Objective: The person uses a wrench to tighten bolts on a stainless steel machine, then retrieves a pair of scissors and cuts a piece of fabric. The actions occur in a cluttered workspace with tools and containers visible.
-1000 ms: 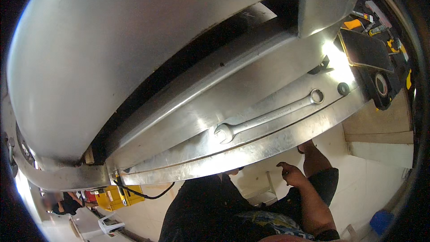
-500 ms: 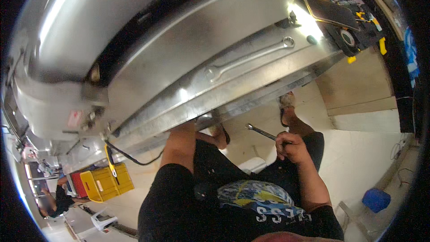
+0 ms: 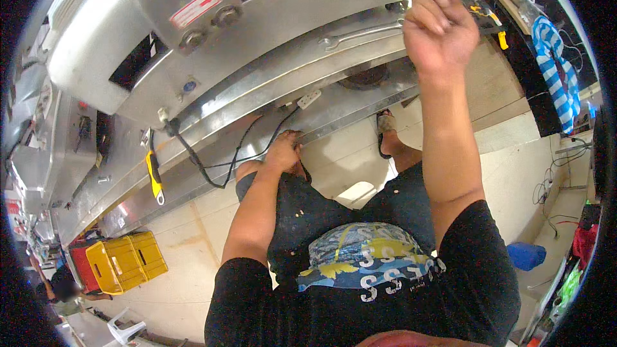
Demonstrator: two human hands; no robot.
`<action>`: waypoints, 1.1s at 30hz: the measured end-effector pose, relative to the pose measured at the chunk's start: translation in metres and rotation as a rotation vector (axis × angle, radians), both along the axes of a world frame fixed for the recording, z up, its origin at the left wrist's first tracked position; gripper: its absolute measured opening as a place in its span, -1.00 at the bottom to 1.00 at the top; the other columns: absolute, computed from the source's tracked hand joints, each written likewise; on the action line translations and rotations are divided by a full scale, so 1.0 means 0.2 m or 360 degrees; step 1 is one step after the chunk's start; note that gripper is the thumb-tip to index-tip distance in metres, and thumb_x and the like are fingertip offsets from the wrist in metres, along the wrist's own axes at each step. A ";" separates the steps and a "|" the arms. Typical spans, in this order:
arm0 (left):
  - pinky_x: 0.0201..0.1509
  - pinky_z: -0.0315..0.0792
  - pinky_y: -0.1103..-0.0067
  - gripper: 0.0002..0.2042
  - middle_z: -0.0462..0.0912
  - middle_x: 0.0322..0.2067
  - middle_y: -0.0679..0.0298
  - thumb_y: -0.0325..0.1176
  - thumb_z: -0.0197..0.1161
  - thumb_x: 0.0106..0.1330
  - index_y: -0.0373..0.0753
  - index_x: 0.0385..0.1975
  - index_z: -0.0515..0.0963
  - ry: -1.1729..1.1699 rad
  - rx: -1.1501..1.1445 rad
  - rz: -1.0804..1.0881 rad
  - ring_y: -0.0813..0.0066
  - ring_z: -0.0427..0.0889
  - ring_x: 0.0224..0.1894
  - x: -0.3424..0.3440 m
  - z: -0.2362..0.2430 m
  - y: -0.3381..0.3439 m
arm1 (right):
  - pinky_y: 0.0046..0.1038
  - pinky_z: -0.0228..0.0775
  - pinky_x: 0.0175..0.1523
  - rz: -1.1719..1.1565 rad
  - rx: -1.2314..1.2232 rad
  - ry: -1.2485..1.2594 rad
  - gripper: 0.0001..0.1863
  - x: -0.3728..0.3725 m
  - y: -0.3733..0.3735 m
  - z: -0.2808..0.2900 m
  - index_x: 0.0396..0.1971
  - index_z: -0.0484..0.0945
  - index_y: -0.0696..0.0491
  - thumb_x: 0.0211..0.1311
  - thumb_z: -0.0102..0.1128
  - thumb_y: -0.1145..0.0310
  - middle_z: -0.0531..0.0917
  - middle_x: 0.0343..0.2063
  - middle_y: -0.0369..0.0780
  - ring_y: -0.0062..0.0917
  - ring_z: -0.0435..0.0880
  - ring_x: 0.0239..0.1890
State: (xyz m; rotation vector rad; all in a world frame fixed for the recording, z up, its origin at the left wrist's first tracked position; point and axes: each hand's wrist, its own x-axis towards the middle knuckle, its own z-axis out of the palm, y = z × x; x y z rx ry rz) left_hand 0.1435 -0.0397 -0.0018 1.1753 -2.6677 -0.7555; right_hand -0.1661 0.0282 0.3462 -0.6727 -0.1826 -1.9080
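as the right hand (image 3: 442, 24) seems mid-reach near the wrench (image 3: 360, 37), clearance matters. what it or the left hand (image 3: 285, 150) grasps is unclear.

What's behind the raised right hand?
The silver wrench on the metal ledge runs behind the right hand; its far end is hidden, as is anything else there.

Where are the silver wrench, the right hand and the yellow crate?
Silver wrench (image 3: 365, 33): head view, on the shaft.
Right hand (image 3: 441, 37): head view, middle of the hand.
Yellow crate (image 3: 128, 262): head view, on the wall.
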 end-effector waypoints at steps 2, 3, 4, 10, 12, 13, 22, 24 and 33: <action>0.27 0.40 0.26 -0.60 0.56 0.06 -0.04 -0.32 0.23 0.23 -0.22 0.09 0.54 0.0035 0.0052 0.0081 -0.03 0.50 0.15 0.11 0.00 0.00 | -0.60 0.25 -0.55 0.0064 0.0016 -0.0082 -0.76 0.05 -0.12 -0.02 -0.26 0.52 0.10 0.06 0.04 0.66 0.38 -0.52 -0.22 -0.61 0.29 -0.63; 0.29 0.38 0.27 -0.59 0.54 0.10 -0.04 -0.32 0.22 0.25 -0.25 0.11 0.53 -0.0099 0.0124 0.0132 -0.01 0.49 0.17 0.16 -0.06 -0.03 | -0.59 0.25 -0.55 0.0095 0.0022 -0.0127 -0.77 0.07 -0.16 -0.03 -0.28 0.52 0.10 0.04 0.05 0.67 0.38 -0.53 -0.21 -0.60 0.29 -0.64; 0.30 0.38 0.28 -0.58 0.53 0.11 -0.04 -0.32 0.22 0.26 -0.26 0.12 0.52 -0.0064 0.0132 0.0121 -0.01 0.49 0.18 0.15 -0.06 -0.03 | -0.59 0.24 -0.56 0.0080 0.0058 -0.0141 -0.77 0.05 -0.18 -0.03 -0.30 0.51 0.10 0.02 0.04 0.66 0.38 -0.53 -0.21 -0.60 0.29 -0.65; 0.36 0.33 0.30 -0.57 0.50 0.16 -0.04 -0.31 0.21 0.30 -0.25 0.17 0.49 -0.0012 0.0184 0.0100 0.01 0.45 0.24 0.18 -0.03 -0.05 | -0.60 0.22 -0.57 0.0256 0.0090 -0.0128 -0.79 0.02 -0.26 -0.02 -0.36 0.50 0.10 -0.02 -0.05 0.64 0.37 -0.57 -0.24 -0.59 0.29 -0.66; 0.37 0.32 0.30 -0.57 0.49 0.17 -0.04 -0.30 0.20 0.31 -0.23 0.19 0.48 -0.0010 0.0232 0.0097 0.01 0.44 0.26 0.16 0.00 -0.05 | -0.60 0.22 -0.57 0.0201 0.0110 -0.0096 -0.80 0.03 -0.27 -0.01 -0.38 0.50 0.10 -0.03 -0.04 0.63 0.37 -0.57 -0.24 -0.59 0.28 -0.66; 0.37 0.32 0.30 -0.57 0.49 0.18 -0.04 -0.30 0.19 0.32 -0.22 0.19 0.48 -0.0001 0.0242 0.0102 0.01 0.43 0.26 0.17 0.00 -0.05 | -0.60 0.22 -0.57 0.0179 0.0122 -0.0086 -0.80 0.04 -0.27 -0.01 -0.39 0.50 0.11 -0.03 -0.04 0.63 0.37 -0.57 -0.24 -0.59 0.27 -0.67; 0.35 0.33 0.27 -0.56 0.48 0.20 -0.03 -0.29 0.18 0.33 -0.19 0.21 0.46 0.0043 0.0308 0.0083 -0.01 0.45 0.25 0.16 -0.04 -0.08 | -0.60 0.21 -0.60 0.0058 0.0148 -0.0083 -0.82 0.01 -0.32 0.01 -0.37 0.48 0.11 0.00 -0.03 0.61 0.35 -0.58 -0.23 -0.60 0.27 -0.66; 0.35 0.34 0.27 -0.57 0.48 0.20 -0.02 -0.29 0.19 0.33 -0.17 0.21 0.47 -0.0006 0.0388 0.0110 -0.01 0.46 0.24 0.15 -0.01 -0.09 | -0.62 0.22 -0.59 -0.0018 0.0149 -0.0129 -0.82 0.00 -0.35 -0.01 -0.36 0.45 0.13 0.00 -0.04 0.63 0.36 -0.56 -0.22 -0.60 0.28 -0.65; 0.35 0.34 0.31 -0.58 0.47 0.21 0.03 -0.29 0.19 0.34 -0.15 0.21 0.48 0.0053 0.0377 0.0108 0.03 0.45 0.26 0.12 0.01 -0.09 | -0.66 0.28 -0.56 -0.0082 0.0361 -0.0094 -0.87 -0.06 -0.33 0.12 -0.25 0.43 0.18 0.25 -0.10 0.55 0.36 -0.47 -0.21 -0.61 0.28 -0.65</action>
